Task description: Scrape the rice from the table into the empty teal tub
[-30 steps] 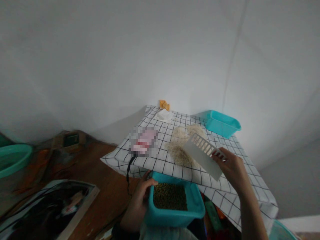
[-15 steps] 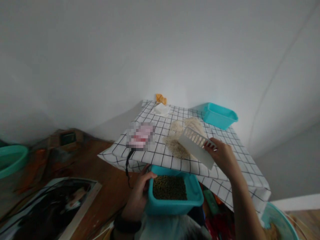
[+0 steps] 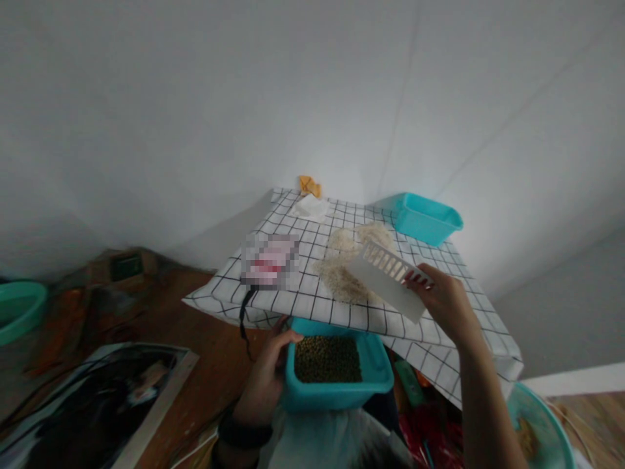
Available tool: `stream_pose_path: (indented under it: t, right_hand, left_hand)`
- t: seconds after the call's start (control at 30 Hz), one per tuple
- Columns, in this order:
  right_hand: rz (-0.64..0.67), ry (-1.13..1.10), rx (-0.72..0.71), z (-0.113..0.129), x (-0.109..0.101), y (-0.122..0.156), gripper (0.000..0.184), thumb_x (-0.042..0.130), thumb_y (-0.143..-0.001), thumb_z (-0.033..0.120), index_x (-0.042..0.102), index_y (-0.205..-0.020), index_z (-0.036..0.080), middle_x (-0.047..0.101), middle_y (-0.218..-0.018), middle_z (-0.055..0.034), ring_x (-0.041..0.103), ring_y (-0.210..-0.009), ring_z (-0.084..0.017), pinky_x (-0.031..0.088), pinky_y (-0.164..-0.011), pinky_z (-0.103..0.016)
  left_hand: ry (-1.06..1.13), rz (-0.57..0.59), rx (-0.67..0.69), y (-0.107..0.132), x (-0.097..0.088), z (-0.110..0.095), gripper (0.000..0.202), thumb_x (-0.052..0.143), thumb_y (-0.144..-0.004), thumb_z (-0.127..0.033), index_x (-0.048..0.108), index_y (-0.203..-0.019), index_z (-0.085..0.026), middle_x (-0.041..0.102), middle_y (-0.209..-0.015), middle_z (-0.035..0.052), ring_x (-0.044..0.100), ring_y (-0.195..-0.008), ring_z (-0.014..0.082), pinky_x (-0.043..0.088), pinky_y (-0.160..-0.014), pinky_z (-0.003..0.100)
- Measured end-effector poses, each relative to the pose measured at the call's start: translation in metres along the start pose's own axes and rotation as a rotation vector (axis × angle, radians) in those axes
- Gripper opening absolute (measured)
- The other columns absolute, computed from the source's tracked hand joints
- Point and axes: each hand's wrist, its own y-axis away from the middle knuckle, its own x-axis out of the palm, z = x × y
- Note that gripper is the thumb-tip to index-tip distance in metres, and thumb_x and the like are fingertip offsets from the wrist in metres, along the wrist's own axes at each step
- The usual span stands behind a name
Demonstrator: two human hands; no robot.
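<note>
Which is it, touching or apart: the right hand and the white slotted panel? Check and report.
Touching. The head view shows it: the right hand grips the white slotted panel at its right end, fingers visible through the slots.

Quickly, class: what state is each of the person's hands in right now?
Left hand: closed, holding the nearer turquoise tub by its side.
Right hand: closed, holding the white slotted plate.

Turq tub, blk/wht chkd cloth

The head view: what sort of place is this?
Probably a room in a home: a grid-patterned tablecloth, a green basin at left, and a teal plastic tub in the left hand.
</note>
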Motion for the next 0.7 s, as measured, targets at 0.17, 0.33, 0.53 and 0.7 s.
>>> stream_pose_path:
  t: [0.17, 0.33, 0.53, 0.7]
  right_hand:
    - [0.045, -0.022, -0.028, 0.005, 0.01, 0.0, 0.012, 0.053, -0.081, 0.027, 0.062, -0.078, 0.019, 0.065, -0.065, -0.0023, 0.058, -0.057, -0.016, 0.036, -0.053, -0.023]
    - [0.086, -0.037, -0.064, 0.004, -0.001, 0.006, 0.014, 0.054, -0.083, 0.031, 0.061, -0.08, 0.02, 0.063, -0.063, -0.0004, 0.057, -0.057, -0.015, 0.037, -0.053, -0.022]
    - [0.072, -0.076, -0.064, -0.002, -0.014, 0.017, 0.014, 0.056, -0.084, 0.032, 0.063, -0.086, 0.02, 0.068, -0.069, -0.0005, 0.06, -0.06, -0.015, 0.039, -0.055, -0.022]
    - [0.109, -0.075, -0.055, 0.001, -0.01, 0.019, 0.011, 0.055, -0.084, 0.028, 0.064, -0.085, 0.02, 0.068, -0.068, 0.0003, 0.061, -0.06, -0.014, 0.04, -0.055, -0.021]
  left_hand:
    - [-0.021, -0.019, -0.007, -0.002, -0.001, -0.002, 0.038, 0.075, -0.058, -0.029, 0.065, -0.095, -0.025, 0.07, -0.102, 0.0044, 0.066, -0.089, 0.0276, 0.053, -0.075, 0.037]
    - [-0.011, 0.002, 0.006, 0.004, 0.004, -0.018, 0.036, 0.074, -0.061, -0.024, 0.065, -0.096, -0.024, 0.069, -0.11, 0.0052, 0.066, -0.09, 0.0256, 0.053, -0.077, 0.035]
    - [0.03, 0.007, 0.018, 0.005, 0.009, -0.025, 0.031, 0.072, -0.065, -0.025, 0.066, -0.096, -0.024, 0.05, -0.142, 0.0048, 0.065, -0.095, 0.0229, 0.053, -0.08, 0.033]
    - [0.037, -0.003, -0.008, 0.003, 0.007, -0.02, 0.033, 0.074, -0.063, -0.025, 0.066, -0.095, -0.025, 0.06, -0.129, 0.0046, 0.066, -0.092, 0.0233, 0.053, -0.078, 0.033]
